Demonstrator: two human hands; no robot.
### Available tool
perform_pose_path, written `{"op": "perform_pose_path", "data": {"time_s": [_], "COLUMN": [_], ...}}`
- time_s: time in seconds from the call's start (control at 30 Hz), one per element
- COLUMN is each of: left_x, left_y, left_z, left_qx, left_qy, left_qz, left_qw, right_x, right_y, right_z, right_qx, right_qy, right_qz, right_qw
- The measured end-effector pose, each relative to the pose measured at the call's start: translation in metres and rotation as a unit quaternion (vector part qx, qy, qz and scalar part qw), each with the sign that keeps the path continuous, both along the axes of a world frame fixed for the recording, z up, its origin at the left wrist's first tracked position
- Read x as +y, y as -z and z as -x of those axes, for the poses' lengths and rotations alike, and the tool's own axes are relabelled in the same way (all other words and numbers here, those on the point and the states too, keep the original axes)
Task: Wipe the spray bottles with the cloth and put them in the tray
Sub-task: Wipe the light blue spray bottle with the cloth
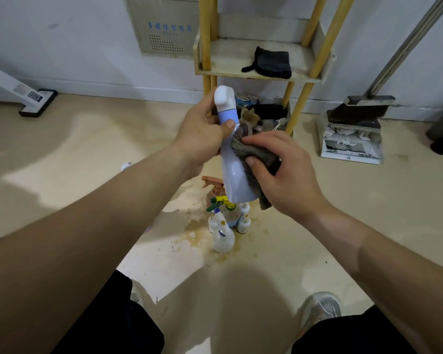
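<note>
My left hand grips the neck of a white and pale-blue spray bottle, held upright in the air in front of me. My right hand holds a grey cloth and presses it against the bottle's right side. Below, on the floor, stands a cluster of several spray bottles: a brown one with an orange trigger, small white ones, and one with a green and yellow trigger. The wooden tray shelf of a yellow-legged rack stands behind.
A black cloth lies on the rack's tray. Clutter fills the rack's bottom level. A dustpan and broom stand at the right wall, a white floor-cleaner head at left. The floor around the bottles is wet and stained.
</note>
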State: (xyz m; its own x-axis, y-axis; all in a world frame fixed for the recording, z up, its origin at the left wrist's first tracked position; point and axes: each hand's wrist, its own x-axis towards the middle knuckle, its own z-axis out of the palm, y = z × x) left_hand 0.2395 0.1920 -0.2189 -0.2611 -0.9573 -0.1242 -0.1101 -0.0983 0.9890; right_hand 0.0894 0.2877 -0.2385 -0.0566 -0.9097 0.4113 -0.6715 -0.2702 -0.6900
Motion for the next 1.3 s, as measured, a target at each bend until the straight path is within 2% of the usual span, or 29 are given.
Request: {"op": "perform_pose_path", "data": {"time_s": [0.1,0.3,0.5,0.6,0.7,0.87,0.93,1.07,1.17,1.3], "left_x": [-0.001,-0.002,0.013,0.013,0.011,0.011,0.011,0.015,0.021,0.023], "left_y": [-0.003,-0.005,0.001,0.005,0.005,0.006,0.003,-0.005,-0.004,0.002], "left_z": [-0.002,-0.009,0.000,0.001,-0.001,-0.004,-0.004,-0.003,0.001,0.003], "left_qx": [0.015,-0.006,-0.004,0.007,0.003,-0.022,-0.021,-0.008,-0.009,-0.026], "left_qy": [-0.004,0.041,0.125,0.145,0.123,0.070,0.061,0.067,0.075,0.075], "left_qz": [0.000,0.018,0.017,0.010,0.021,0.021,0.019,0.026,0.037,0.048], "left_qw": [1.000,0.999,0.992,0.989,0.992,0.997,0.998,0.997,0.996,0.996], "right_x": [0.000,-0.004,-0.009,-0.006,-0.005,-0.009,-0.009,-0.007,-0.006,-0.007], "right_y": [0.007,0.019,-0.001,-0.005,0.000,0.015,0.016,0.010,0.010,0.014], "right_z": [0.000,0.014,0.012,0.008,0.007,0.010,0.007,0.003,0.002,0.003], "right_qx": [-0.003,-0.019,-0.124,-0.145,-0.149,-0.085,-0.122,-0.210,-0.210,-0.214], "right_qy": [0.014,0.057,0.079,0.083,0.067,0.046,0.037,-0.017,-0.038,-0.008], "right_qz": [-0.002,-0.129,-0.046,-0.011,-0.025,-0.162,-0.183,-0.176,-0.170,-0.158], "right_qw": [1.000,0.990,0.988,0.986,0.986,0.982,0.975,0.962,0.962,0.964]}}
